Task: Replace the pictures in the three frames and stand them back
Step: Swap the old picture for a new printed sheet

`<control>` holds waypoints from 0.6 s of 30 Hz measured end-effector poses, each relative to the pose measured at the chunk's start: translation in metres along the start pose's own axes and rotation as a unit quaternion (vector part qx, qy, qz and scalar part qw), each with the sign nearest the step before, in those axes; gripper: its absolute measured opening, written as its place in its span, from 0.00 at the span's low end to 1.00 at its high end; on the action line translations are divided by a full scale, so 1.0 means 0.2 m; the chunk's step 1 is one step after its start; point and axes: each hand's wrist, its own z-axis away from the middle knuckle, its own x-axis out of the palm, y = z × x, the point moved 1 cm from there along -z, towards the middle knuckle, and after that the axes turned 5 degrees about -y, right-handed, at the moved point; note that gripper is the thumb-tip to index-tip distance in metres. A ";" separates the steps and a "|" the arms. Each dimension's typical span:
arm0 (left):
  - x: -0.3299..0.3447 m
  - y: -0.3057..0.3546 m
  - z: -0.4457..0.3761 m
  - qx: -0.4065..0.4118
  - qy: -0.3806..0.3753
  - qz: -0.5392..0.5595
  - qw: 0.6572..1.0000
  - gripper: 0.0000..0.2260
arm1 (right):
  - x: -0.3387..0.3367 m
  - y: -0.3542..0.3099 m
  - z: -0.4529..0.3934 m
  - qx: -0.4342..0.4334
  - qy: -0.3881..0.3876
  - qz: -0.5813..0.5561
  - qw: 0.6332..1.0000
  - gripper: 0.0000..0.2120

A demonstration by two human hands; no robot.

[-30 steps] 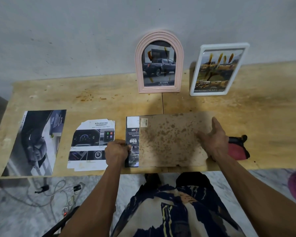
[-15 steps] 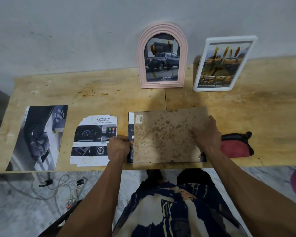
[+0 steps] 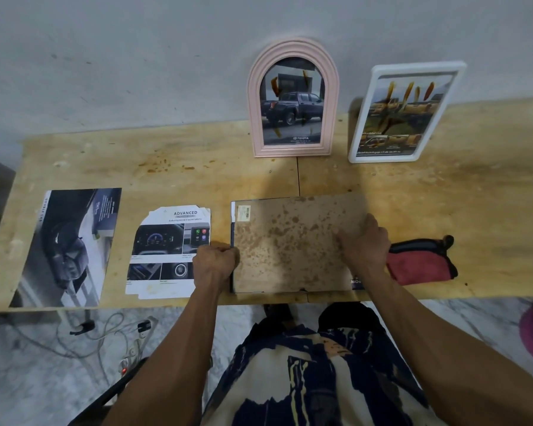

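Left hand (image 3: pixel 216 263): we curl our fingers on the left edge of the frame (image 3: pixel 233 241), pinching it.
Right hand (image 3: pixel 365 245): we press flat on the backing board (image 3: pixel 290 244), fingers bent, gripping nothing we can tell.
Frame position: face-down between our hands at the table (image 3: pixel 474 210) front edge, long axis left-right.
Standing frames: pink arched frame (image 3: pixel 293 96) and white frame (image 3: pixel 406 112) by the wall, well behind.

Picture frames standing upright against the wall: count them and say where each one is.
2. The pink arched frame stands at the table's back edge, near the middle; the white rectangular frame leans just to its right. None seems hidden.
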 end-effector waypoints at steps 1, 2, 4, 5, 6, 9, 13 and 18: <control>0.00 0.01 0.00 -0.002 0.000 0.002 1.000 0.08 | 0.01 0.00 0.01 0.003 -0.003 -0.004 1.000 0.39; 0.00 0.01 0.00 -0.003 0.000 0.001 1.000 0.10 | 0.01 -0.01 0.02 0.006 -0.004 -0.011 1.000 0.39; 0.00 0.01 0.01 -0.002 -0.005 -0.012 1.000 0.13 | 0.02 -0.02 0.02 0.007 -0.005 -0.014 1.000 0.40; 0.00 0.01 0.01 -0.001 -0.010 -0.015 1.000 0.15 | 0.02 -0.02 0.02 0.006 -0.008 -0.011 1.000 0.39; 0.01 0.01 0.01 -0.001 -0.014 -0.010 1.000 0.16 | 0.02 -0.01 0.01 0.006 -0.011 -0.007 1.000 0.39; 0.01 0.01 0.03 -0.012 -0.021 0.025 0.999 0.18 | 0.02 0.00 0.01 0.006 -0.015 0.005 1.000 0.41; 0.03 0.02 0.05 0.002 -0.012 -0.016 1.000 0.13 | 0.02 -0.01 0.00 -0.016 -0.026 0.062 0.998 0.43; 0.07 0.12 0.11 0.038 -0.026 -0.139 0.989 0.32 | 0.05 -0.03 -0.03 -0.110 -0.101 0.220 0.964 0.40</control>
